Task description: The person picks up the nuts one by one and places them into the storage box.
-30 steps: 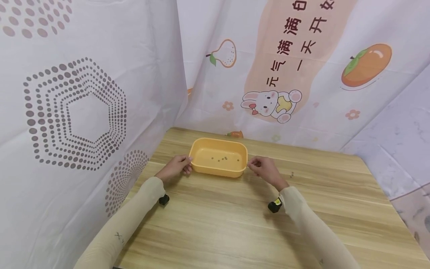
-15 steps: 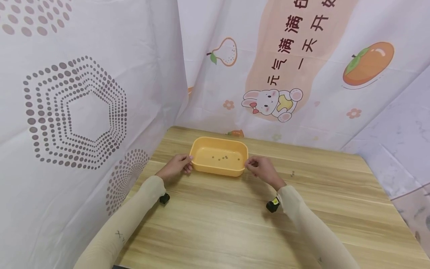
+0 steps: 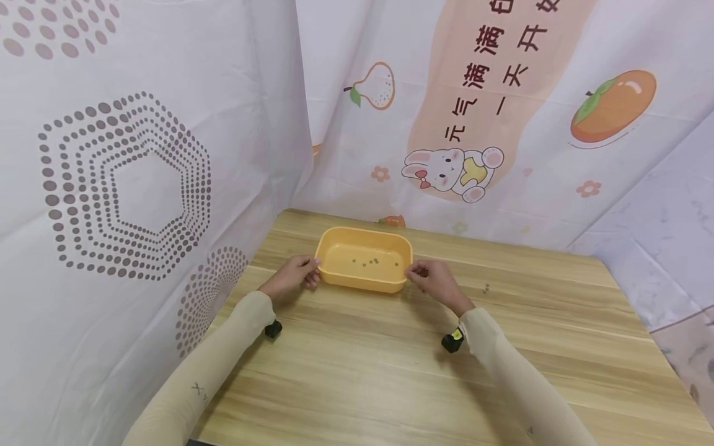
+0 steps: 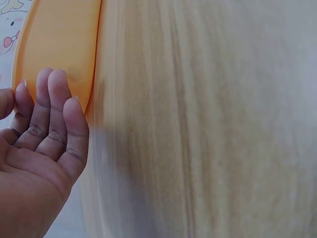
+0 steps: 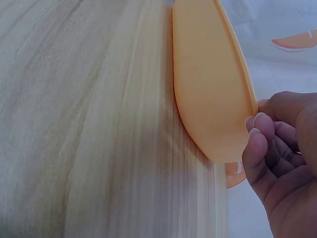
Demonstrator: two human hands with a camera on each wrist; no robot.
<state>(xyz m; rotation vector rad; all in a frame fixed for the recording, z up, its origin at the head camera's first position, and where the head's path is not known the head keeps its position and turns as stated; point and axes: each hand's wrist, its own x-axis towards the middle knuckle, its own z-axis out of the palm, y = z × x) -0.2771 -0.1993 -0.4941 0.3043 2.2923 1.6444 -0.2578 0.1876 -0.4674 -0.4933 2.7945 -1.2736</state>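
A shallow yellow-orange plastic basin (image 3: 362, 284) stands near the back of the wooden table. Several tiny round grey pieces (image 3: 375, 261) lie scattered on its floor, too small to identify. My left hand (image 3: 294, 273) is at the basin's left end, thumb and index finger pinching the rim. In the left wrist view, that hand's other fingers (image 4: 59, 87) extend along the outer wall. At the opposite end, my right hand (image 3: 437, 282) pinches the rim between thumb and index finger. Its remaining fingers (image 5: 256, 153) curl just outside the wall in the right wrist view.
A few more tiny grey pieces (image 3: 486, 288) lie on the wooden table (image 3: 357, 359), right of my right hand. White printed curtains (image 3: 357, 155) hang along the back and left sides of the tabletop.
My right hand has shifted slightly left, from beside the basin's right end onto its rim. The left hand stays at the left rim, and the basin looks nearly still.
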